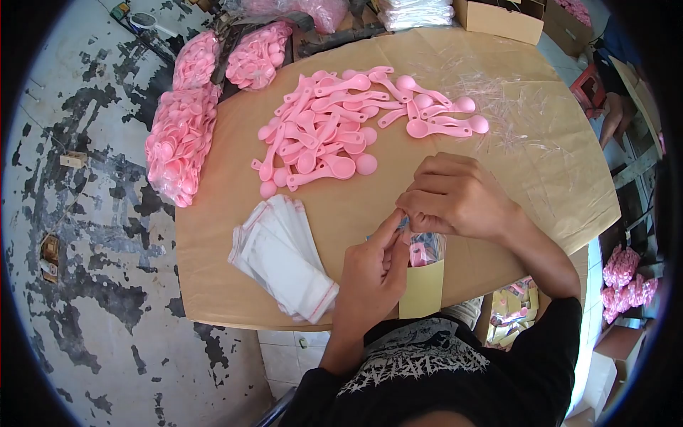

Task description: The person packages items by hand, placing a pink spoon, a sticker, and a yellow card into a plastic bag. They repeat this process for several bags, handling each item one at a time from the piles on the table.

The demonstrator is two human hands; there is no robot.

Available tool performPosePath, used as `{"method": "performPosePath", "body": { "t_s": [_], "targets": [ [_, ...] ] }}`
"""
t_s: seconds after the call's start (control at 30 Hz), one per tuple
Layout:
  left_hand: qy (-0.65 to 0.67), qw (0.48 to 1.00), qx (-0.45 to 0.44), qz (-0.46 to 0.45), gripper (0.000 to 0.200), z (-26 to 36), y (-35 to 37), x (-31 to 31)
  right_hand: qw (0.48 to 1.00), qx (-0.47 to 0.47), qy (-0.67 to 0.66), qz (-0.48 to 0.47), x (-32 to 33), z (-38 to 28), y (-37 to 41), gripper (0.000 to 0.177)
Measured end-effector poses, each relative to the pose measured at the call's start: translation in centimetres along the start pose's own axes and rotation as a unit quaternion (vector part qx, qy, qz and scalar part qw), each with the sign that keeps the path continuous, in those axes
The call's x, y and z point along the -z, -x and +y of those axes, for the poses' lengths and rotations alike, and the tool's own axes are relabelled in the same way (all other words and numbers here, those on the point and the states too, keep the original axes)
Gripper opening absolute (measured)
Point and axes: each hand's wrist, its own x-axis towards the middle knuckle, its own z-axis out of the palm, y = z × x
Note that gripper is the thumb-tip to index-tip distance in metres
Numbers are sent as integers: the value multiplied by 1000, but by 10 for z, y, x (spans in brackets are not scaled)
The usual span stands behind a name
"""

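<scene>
My left hand is closed, thumb and forefinger pinching the upper end of a clear plastic packet. Part of a pink spoon shows through the film, and a plain yellow card extends below it toward my body. Fingers curled, my right hand meets the left fingertips at the packet's top edge; the exact pinch point is hidden. Left of my hands lies a fanned stack of white-looking clear plastic bags. A loose heap of pink measuring spoons spreads beyond them.
Thin clear plastic strips litter the table's right side. Bags of pink spoons sit at the left edge. An open cardboard box stands at the back, and a box of yellow-carded packets is below the near edge.
</scene>
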Motion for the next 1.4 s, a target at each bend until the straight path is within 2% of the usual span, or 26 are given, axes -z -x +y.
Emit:
{"method": "performPosePath", "body": {
  "t_s": [0.13,0.23,0.27,0.33,0.37,0.4,0.47,0.53,0.6,0.63,0.7,0.73,0.83,0.9,0.93,1.0,1.07,1.17,1.23,1.3,1.4],
  "targets": [
    [-55,998,-20,8,35,1,1,7,990,-81,-117,-8,0,-3,-2,18],
    [-40,998,-48,4,34,-5,1,12,980,-116,-157,35,0,-9,-4,16],
    [-30,998,-56,0,34,-8,2,12,971,-157,-175,55,3,-9,-5,14],
    [120,992,-44,9,34,-11,5,7,945,-233,-207,97,15,-3,-7,11],
    [194,980,-39,12,35,-11,6,6,944,-228,-208,115,25,3,-5,9],
    [208,978,-25,7,35,-10,6,9,943,-221,-210,132,38,13,-1,8],
    [237,971,6,1,36,-7,7,18,957,-94,-240,136,70,29,9,4],
    [223,975,3,14,36,-7,7,23,908,5,-392,146,98,51,22,7],
    [235,972,3,23,36,-7,7,25,883,-194,-393,170,111,93,54,10],
    [253,967,5,27,36,-7,7,25,871,-365,-272,183,110,112,70,15],
    [265,964,2,32,35,-7,6,24,918,-378,5,120,104,136,83,22],
    [260,965,-6,37,35,-9,7,25,913,-371,145,85,106,141,85,26],
    [253,966,-14,55,35,-11,5,23,910,-332,50,241,126,105,54,33],
    [235,970,-20,63,35,-7,5,25,908,-332,-144,213,102,75,43,33],
    [238,968,-32,67,35,-5,3,24,912,-277,-257,158,88,57,32,32],
    [240,966,-52,78,35,-1,1,19,908,-235,-331,-108,58,17,8,26],
    [235,967,-55,86,35,-2,0,15,861,-269,-385,-194,30,-17,-16,26],
    [286,954,-42,76,39,-9,-1,14,867,-261,-402,-134,3,-20,-7,23],
    [313,948,-16,61,42,-15,-3,12,846,-283,-441,-98,0,-23,-7,21],
    [276,959,1,64,40,-29,-1,15,830,-297,-465,-84,-3,-23,-4,22],
    [264,962,-10,73,39,-28,-1,14,855,-247,-447,-88,1,-20,-6,15]
  ]
}}
